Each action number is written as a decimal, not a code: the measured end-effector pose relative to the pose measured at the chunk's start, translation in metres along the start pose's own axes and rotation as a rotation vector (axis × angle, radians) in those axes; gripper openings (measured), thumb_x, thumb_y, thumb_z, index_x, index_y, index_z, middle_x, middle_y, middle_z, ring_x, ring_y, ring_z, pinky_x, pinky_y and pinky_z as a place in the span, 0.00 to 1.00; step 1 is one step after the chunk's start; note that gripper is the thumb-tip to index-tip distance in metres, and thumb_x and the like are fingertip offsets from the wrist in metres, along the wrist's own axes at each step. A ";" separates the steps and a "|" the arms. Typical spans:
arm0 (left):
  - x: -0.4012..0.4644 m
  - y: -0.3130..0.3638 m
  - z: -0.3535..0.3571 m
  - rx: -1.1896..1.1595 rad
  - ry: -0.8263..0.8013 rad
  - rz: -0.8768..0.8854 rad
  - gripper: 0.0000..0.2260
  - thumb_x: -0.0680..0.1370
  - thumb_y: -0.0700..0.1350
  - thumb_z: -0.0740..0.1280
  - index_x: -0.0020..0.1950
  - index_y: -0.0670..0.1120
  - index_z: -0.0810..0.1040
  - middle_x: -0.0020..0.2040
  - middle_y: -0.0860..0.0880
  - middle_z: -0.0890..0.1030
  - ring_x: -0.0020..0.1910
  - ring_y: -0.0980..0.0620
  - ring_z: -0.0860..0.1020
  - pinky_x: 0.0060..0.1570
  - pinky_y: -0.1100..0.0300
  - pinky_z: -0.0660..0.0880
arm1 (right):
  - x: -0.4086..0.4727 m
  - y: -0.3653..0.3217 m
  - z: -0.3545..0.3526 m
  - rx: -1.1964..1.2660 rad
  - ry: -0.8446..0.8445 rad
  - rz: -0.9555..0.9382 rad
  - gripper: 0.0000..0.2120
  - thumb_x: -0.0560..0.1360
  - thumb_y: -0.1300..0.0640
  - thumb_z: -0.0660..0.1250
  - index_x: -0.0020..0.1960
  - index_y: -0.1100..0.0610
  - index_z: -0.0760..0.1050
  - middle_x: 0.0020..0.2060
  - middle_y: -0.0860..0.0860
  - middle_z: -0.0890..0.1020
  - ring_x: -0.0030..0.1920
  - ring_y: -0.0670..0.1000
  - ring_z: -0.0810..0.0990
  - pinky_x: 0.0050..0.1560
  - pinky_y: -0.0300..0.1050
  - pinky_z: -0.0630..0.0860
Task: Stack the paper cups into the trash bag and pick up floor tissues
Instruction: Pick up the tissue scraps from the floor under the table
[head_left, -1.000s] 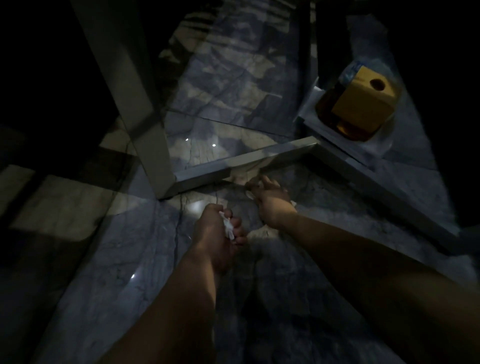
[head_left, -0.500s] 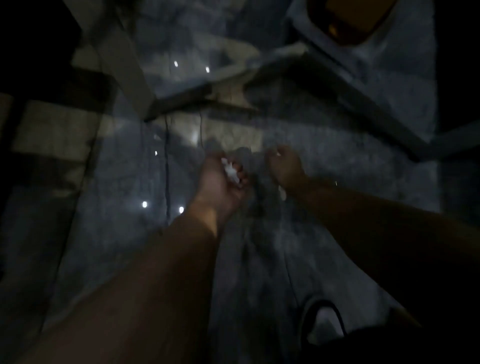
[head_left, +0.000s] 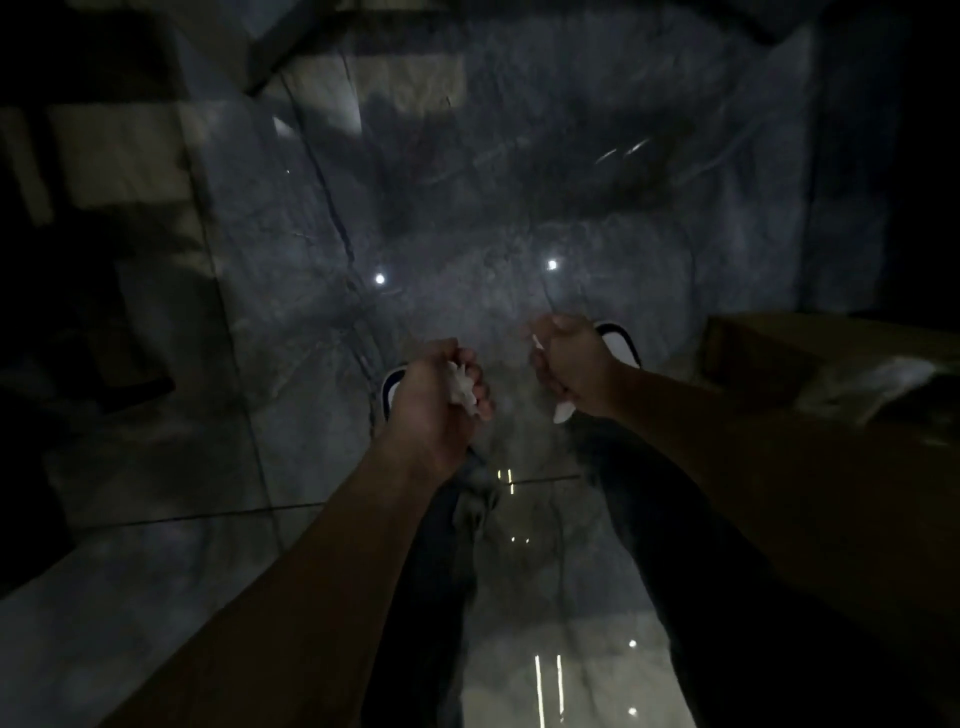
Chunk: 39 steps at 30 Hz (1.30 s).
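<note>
The room is dark. My left hand is closed around a crumpled white tissue, held above the grey marble floor. My right hand is a fist on another white tissue; a bit of it sticks out below the palm and a sliver shows by the fingers. Both hands hang a short way apart over my feet. No paper cups or trash bag are clearly visible.
My legs in dark trousers and white shoes stand below the hands. A brown box-like thing with something pale and crinkled on it sits at the right edge. Dark furniture fills the left side.
My right hand has lifted off the floor by the metal frame with a tissue in it. Both hands have drawn back toward my body, and the view has swung from the frame to my feet.
</note>
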<state>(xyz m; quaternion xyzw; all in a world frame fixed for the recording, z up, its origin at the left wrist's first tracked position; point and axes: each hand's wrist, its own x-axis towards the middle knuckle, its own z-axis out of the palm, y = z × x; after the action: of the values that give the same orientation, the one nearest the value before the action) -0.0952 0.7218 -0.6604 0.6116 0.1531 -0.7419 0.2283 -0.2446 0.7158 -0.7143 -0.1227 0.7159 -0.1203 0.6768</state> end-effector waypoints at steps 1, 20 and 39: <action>-0.013 -0.001 0.001 0.029 0.006 -0.014 0.13 0.78 0.46 0.58 0.33 0.47 0.70 0.27 0.51 0.68 0.27 0.53 0.65 0.30 0.61 0.62 | -0.014 -0.004 -0.003 0.028 -0.014 0.022 0.18 0.81 0.50 0.54 0.37 0.56 0.73 0.25 0.53 0.69 0.15 0.45 0.63 0.17 0.30 0.56; -0.083 -0.117 0.112 0.507 0.010 -0.091 0.11 0.79 0.37 0.55 0.45 0.41 0.77 0.39 0.44 0.74 0.33 0.47 0.73 0.26 0.64 0.76 | -0.153 0.088 -0.192 0.284 0.258 0.111 0.09 0.78 0.67 0.61 0.43 0.61 0.78 0.29 0.53 0.78 0.24 0.43 0.77 0.24 0.35 0.73; -0.050 -0.258 0.269 0.641 -0.012 -0.047 0.07 0.81 0.44 0.59 0.46 0.45 0.74 0.45 0.47 0.77 0.43 0.52 0.76 0.48 0.56 0.75 | -0.132 0.110 -0.339 0.684 0.261 0.154 0.16 0.78 0.46 0.59 0.55 0.55 0.77 0.49 0.52 0.82 0.45 0.48 0.79 0.42 0.42 0.74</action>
<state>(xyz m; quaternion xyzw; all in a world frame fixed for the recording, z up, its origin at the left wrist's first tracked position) -0.4492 0.8122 -0.5696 0.6443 -0.0754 -0.7610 0.0078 -0.5774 0.8664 -0.6092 0.1810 0.7217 -0.3158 0.5887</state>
